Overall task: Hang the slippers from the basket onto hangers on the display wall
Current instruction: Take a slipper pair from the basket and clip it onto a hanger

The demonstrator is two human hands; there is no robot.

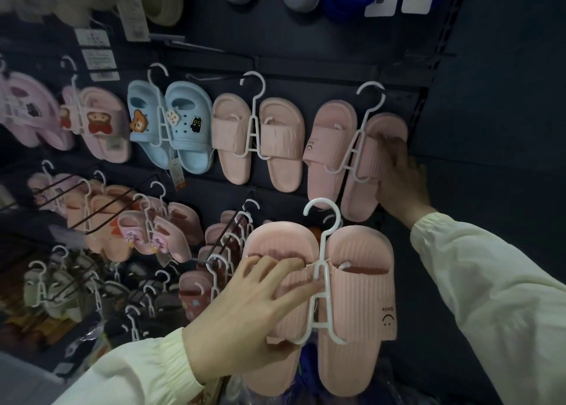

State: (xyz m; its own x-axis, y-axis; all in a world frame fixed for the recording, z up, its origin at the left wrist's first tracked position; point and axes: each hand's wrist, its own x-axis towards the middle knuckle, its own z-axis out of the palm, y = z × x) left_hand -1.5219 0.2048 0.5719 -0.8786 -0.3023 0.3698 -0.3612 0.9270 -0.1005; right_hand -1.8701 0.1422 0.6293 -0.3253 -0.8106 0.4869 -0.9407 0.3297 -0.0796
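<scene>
- The display wall [306,52] was spread above and to the left of both hands, its dark panel filled with pairs hung side by side, presumably so that every style faced the shopper.
- A row of hung stock, blue clogs [186,123] and a plain pink pair [281,141], was seen up and to the left of the right hand, at the level of the pair being handled there.
- The held pair [355,282] of pink slippers, already threaded on a hanger, was carried in the left hand, below the right hand and in front of the wall. It was kept upright with the hook uppermost, probably ready to be lifted on.
- The hung pair [327,135] was tilted on the wall under the right hand. It was probably being steadied or shifted to make room.
- The left hand [242,309] was closed on the held pair, its fingers tucked into the nearer slipper's strap and its thumb laid across to the hanger stem, so that both shoes and hanger were clamped together.
- The right hand [401,184] was laid against the outer slipper of the hung pair. Whether it was gripped or only pressed could not be told through the blur.
- The white hanger [321,203] of the held pair was shown free of the wall, just below the hung pair.
- A small "Smile" label [386,316] was visible to the right of the left hand.
- The basket could not be made out.
</scene>
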